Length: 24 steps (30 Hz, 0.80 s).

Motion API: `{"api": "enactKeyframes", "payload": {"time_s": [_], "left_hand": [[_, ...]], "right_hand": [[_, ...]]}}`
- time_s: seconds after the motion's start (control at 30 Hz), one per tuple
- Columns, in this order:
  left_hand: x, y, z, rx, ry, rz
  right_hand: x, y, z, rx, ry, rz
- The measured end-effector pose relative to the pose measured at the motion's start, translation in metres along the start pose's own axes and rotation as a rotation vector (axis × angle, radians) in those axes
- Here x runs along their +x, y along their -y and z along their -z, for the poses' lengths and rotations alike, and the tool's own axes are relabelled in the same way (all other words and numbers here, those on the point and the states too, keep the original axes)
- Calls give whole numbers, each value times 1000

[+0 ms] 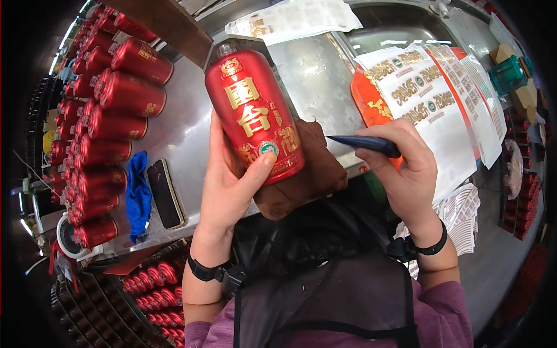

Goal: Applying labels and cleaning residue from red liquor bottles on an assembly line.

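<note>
A glossy red bottle [253, 98] with gold lettering leans in front of me, its neck away from me. My left hand [229, 185] is closed round its lower part, the thumb pressed on the small round green sticker [268, 149] near the base. Between the thumb and fingers of my right hand [406, 168] is a dark blue tool [371, 144] with a thin pointed tip. That tip points left toward the bottle, a short way off it. Beneath the bottle a brown cloth [316, 174] lies over the table's near edge.
Rows of red bottles [130, 90] crowd the left side. A blue cloth [138, 197] and a phone [165, 193] lie on the metal table [174, 110]. Sticker sheets [432, 110] rest at the right, another sheet [296, 20] at the back. A brown post [168, 26] rises at the far left.
</note>
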State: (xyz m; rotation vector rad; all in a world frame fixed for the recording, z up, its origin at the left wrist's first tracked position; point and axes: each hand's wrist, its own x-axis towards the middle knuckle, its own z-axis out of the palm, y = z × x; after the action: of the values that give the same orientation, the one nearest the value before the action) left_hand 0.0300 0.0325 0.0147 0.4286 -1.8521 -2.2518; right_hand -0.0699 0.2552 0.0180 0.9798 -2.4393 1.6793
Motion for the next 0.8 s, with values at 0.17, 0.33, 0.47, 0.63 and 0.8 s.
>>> {"api": "enactKeyframes", "payload": {"time_s": [0.17, 0.33, 0.47, 0.63, 0.8], "left_hand": [[8, 2, -5, -43, -98, 67], [10, 0, -8, 2, -105, 64], [9, -2, -2, 43, -56, 88], [8, -3, 6, 64, 6, 97], [7, -6, 11, 15, 59, 90]], "right_hand": [[-1, -4, -4, 13, 4, -2], [1, -7, -7, 46, 6, -27], [3, -8, -6, 24, -11, -6], [3, -9, -5, 15, -4, 7], [1, -5, -3, 15, -2, -11]]}}
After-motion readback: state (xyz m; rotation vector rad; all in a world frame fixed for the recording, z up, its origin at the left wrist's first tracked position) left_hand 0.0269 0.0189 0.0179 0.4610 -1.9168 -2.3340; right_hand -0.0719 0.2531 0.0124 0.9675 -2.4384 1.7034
